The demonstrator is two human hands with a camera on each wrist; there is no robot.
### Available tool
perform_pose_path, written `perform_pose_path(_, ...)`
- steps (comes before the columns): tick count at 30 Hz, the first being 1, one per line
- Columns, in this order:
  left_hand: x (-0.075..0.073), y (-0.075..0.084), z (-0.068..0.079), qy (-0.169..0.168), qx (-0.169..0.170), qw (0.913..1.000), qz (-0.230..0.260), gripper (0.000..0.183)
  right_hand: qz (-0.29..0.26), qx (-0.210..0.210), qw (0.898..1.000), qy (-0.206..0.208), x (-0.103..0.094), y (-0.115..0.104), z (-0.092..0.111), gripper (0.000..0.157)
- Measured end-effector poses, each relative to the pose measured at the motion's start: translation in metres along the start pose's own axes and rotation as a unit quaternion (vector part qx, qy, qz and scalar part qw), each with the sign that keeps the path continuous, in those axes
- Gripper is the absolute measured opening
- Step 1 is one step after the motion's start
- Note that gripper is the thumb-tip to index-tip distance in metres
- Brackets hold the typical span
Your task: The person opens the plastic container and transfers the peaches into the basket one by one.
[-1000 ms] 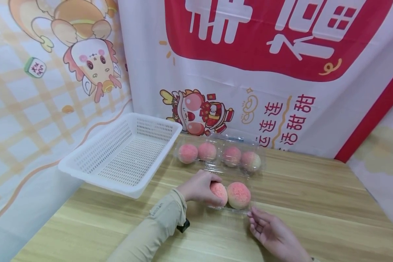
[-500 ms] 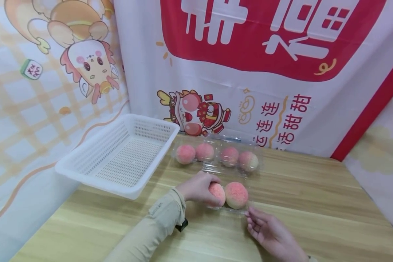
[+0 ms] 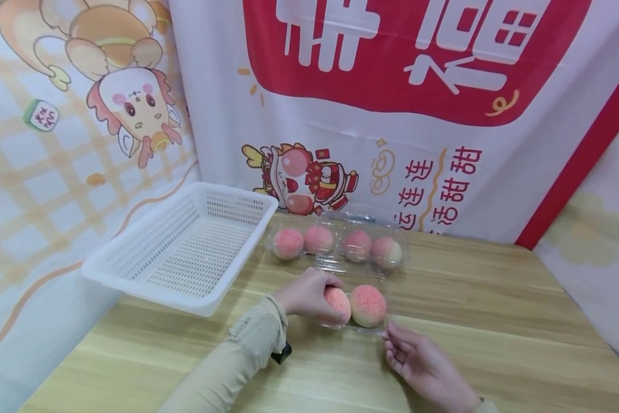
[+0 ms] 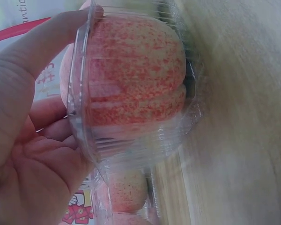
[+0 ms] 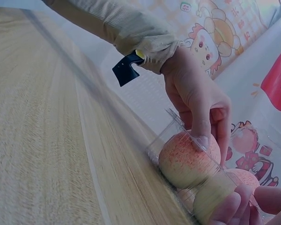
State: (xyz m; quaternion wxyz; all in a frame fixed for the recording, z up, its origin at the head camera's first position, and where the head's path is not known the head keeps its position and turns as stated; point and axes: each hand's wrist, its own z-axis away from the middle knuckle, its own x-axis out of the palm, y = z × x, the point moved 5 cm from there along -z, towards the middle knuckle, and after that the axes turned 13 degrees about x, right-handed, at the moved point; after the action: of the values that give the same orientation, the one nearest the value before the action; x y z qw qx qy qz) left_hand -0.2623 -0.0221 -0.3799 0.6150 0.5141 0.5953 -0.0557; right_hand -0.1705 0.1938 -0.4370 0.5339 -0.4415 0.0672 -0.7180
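Observation:
Two pink-and-cream peaches sit side by side in a clear plastic box on the wooden table. My left hand reaches over the left peach from above and grips it, thumb on the near side and fingers behind. In the left wrist view, the box wall stands between that camera and the peach. Beside it, the right peach is untouched by the left hand. My right hand pinches the box's rim at its near right corner, with the other fingers curled under.
Behind, a second clear plastic box holds several peaches. A white perforated basket stands at the left. Printed cloth hangs along the back and left edges of the wooden table.
The head view has drifted slightly, so everything sits a little further left in it. Both hands keep the same hold on the peach and the box rim.

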Motion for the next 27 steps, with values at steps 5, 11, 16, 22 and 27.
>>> perform_pose_path(5,-0.0006,-0.0013,0.0012,0.003,0.002,1.0,0.003,0.051,-0.002,0.002,1.0,-0.002,0.001,0.0015,-0.0007,0.013)
perform_pose_path(11,-0.0016,-0.002,0.0013,0.018,0.008,0.9997,0.014,0.051,0.0,-0.004,1.0,0.005,0.0006,0.0008,-0.0006,0.014)
perform_pose_path(16,-0.0026,-0.0039,0.0032,0.041,0.012,0.9985,0.035,0.052,-0.001,-0.002,1.0,0.006,-0.0006,0.0024,0.0004,0.013)
perform_pose_path(22,-0.0059,-0.0047,0.0023,0.076,0.014,0.9945,0.071,0.047,0.006,-0.005,1.0,0.002,-0.0014,0.0021,0.0012,0.011)
perform_pose_path(27,-0.0099,-0.0042,0.0019,0.09,0.005,0.9929,0.078,0.051,0.01,-0.009,1.0,-0.002,-0.0003,0.0006,0.0006,0.011)
